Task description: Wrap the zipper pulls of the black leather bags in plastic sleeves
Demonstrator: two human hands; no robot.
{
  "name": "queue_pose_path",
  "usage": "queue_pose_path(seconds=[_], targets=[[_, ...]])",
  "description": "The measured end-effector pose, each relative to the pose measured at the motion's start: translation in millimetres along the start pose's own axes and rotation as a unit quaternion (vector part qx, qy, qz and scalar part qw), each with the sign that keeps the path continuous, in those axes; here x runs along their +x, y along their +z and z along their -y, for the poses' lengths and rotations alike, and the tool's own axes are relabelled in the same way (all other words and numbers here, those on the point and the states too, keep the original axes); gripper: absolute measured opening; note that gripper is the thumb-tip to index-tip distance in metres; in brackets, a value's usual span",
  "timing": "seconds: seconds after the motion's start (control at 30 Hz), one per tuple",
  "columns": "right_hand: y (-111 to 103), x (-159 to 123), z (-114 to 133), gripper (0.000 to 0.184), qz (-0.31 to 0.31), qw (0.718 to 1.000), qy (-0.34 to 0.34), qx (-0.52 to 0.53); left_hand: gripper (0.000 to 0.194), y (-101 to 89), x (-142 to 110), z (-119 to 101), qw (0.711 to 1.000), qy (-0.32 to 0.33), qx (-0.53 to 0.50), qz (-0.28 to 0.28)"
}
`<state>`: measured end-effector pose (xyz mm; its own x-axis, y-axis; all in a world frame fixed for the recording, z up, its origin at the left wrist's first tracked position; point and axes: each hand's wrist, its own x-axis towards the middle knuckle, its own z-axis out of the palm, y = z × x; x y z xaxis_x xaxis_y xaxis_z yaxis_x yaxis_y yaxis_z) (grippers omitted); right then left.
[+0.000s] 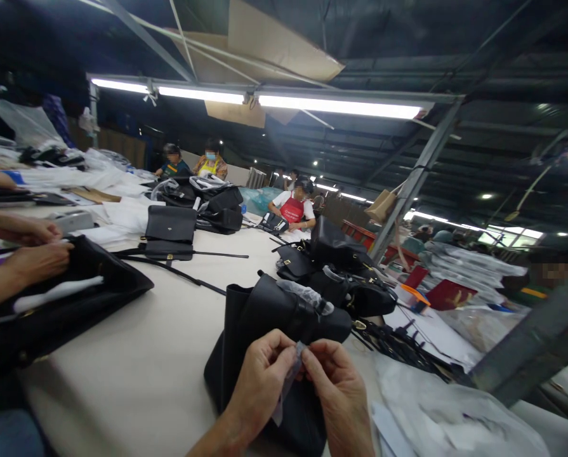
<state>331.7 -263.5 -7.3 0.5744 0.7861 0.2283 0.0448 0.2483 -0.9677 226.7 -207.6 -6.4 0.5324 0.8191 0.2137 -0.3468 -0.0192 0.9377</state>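
A black leather bag (238, 317) stands on the pale table right in front of me. Both hands meet before its front side. Between thumb and fingers, my left hand (264, 374) pinches a thin strip of translucent wrapping (288, 384), whose loose end hangs down over the bag. My right hand (336, 381) pinches the same strip near its top, fingertips almost touching the left ones. Crumpled clear wrap (307, 295) covers the handle on the bag's upper part. Whatever lies directly behind my fingers is hidden.
At the left, a co-worker's hands (36, 254) work on a large black bag (88, 304). A flat black bag (170, 231) with straps lies ahead. More black bags (326, 266) pile up at right, beside black straps (407, 346), plastic sheeting (450, 406) and a slanted metal post (417, 178).
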Motion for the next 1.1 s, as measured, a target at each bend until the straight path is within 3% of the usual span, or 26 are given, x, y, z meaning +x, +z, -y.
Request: queue_pose_path(seconds=[0.17, 0.4, 0.47, 0.77, 0.93, 1.1], targets=[[-8, -3, -2, 0.03, -0.045, 0.99, -0.035, -0.128, 0.016, -1.2, 2, -2, 1.0, -0.009, 0.007, 0.017], [-7, -13, 4, 0.028, -0.037, 0.978, -0.096, -0.179, 0.016, -4.5, 10, -7, 0.997, -0.065, 0.015, 0.025], [-7, -14, 4, 0.029, -0.027, 0.98, -0.101, -0.167, 0.015, -3.8, 10, -10, 0.997, -0.064, 0.022, 0.029], [-13, -11, -11, 0.036, 0.038, 0.999, -0.01, -0.036, 0.031, -0.9, 7, -8, 0.994, -0.098, -0.001, 0.049], [-23, -20, -15, 0.045, 0.031, 0.997, 0.057, 0.038, 0.033, 7.3, 12, -6, 0.99, -0.118, -0.058, 0.057], [-30, -47, -23, 0.086, 0.018, 0.994, -0.002, 0.104, 0.032, 19.2, 12, -5, 0.992, -0.101, -0.078, 0.021]])
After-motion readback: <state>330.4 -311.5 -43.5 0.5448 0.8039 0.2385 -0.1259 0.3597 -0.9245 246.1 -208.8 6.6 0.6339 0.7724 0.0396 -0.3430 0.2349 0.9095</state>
